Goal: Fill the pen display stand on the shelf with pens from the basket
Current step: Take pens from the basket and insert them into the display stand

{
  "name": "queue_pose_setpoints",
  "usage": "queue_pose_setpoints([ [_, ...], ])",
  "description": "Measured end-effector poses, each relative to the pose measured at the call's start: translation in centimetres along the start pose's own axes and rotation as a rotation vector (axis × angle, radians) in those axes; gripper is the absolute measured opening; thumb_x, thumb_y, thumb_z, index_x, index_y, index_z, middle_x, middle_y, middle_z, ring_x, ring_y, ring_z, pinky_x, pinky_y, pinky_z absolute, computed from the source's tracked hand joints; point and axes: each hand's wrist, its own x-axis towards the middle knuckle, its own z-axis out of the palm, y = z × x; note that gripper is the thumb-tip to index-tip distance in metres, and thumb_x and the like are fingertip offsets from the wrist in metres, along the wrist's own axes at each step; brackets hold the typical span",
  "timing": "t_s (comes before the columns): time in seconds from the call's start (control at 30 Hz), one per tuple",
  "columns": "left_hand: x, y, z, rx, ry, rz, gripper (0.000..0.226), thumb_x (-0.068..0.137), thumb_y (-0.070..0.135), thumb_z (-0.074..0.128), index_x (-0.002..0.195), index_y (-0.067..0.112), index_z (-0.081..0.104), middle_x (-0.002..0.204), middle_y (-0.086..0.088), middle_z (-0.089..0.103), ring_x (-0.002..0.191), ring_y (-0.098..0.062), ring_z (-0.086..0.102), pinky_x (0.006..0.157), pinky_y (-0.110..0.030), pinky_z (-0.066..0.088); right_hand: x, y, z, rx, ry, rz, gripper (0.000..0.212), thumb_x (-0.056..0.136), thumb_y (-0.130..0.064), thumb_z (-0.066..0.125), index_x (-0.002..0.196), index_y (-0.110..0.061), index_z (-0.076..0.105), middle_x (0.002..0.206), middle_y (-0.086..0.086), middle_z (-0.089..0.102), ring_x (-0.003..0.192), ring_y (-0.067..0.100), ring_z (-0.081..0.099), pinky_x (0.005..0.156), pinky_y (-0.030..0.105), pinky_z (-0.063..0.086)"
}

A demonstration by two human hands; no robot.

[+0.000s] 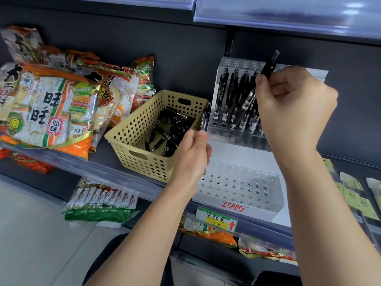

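Observation:
A clear acrylic pen display stand (243,195) with rows of holes sits on the shelf at the right; its raised back tier holds several upright black pens (226,96). My right hand (292,106) is closed on a black pen (269,66), tilted over the back tier. My left hand (193,153) grips another black pen (205,118) beside the basket's right rim. The yellow perforated basket (132,137) stands left of the stand with several loose black pens (169,133) inside.
Large snack bags (51,104) lie on the shelf left of the basket. An upper shelf edge (288,15) overhangs the stand. More snack packs (101,201) sit on the shelf below, and a price label (216,218) is on the shelf rail.

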Motion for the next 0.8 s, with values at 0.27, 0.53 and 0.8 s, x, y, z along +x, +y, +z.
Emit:
queue_pose_setpoints([
  [0.27, -0.1, 0.2, 0.0, -0.008, 0.000, 0.015, 0.023, 0.101, 0.029, 0.040, 0.084, 0.020, 0.052, 0.059, 0.006, 0.044, 0.050, -0.010, 0.033, 0.040, -0.020, 0.023, -0.3, 0.4, 0.9, -0.155, -0.178, -0.014, 0.029, 0.087, -0.035, 0.059, 0.073, -0.012, 0.069, 0.058, -0.001, 0.059, 0.062, 0.028, 0.059, 0.062, 0.029, 0.040],
  [0.53, 0.0, 0.1, -0.1, -0.015, 0.012, 0.025, 0.023, 0.101, 0.030, 0.041, 0.084, 0.022, 0.055, 0.057, 0.008, 0.046, 0.048, -0.009, 0.034, 0.039, -0.020, 0.023, -0.8, 0.9, 2.0, -0.195, -0.219, -0.053, 0.036, 0.089, -0.034, 0.058, 0.068, -0.005, 0.065, 0.058, 0.012, 0.063, 0.055, 0.033, 0.055, 0.056, 0.031, 0.043],
  [0.8, 0.1, 0.0, 0.1, -0.005, 0.018, 0.061, 0.025, 0.101, 0.028, 0.041, 0.084, 0.022, 0.057, 0.057, 0.009, 0.046, 0.049, -0.009, 0.036, 0.044, -0.022, 0.025, -0.7, 1.0, 2.2, -0.346, -0.240, -0.112, 0.033, 0.093, -0.035, 0.053, 0.078, -0.008, 0.062, 0.066, 0.012, 0.064, 0.061, 0.034, 0.054, 0.055, 0.028, 0.028],
])
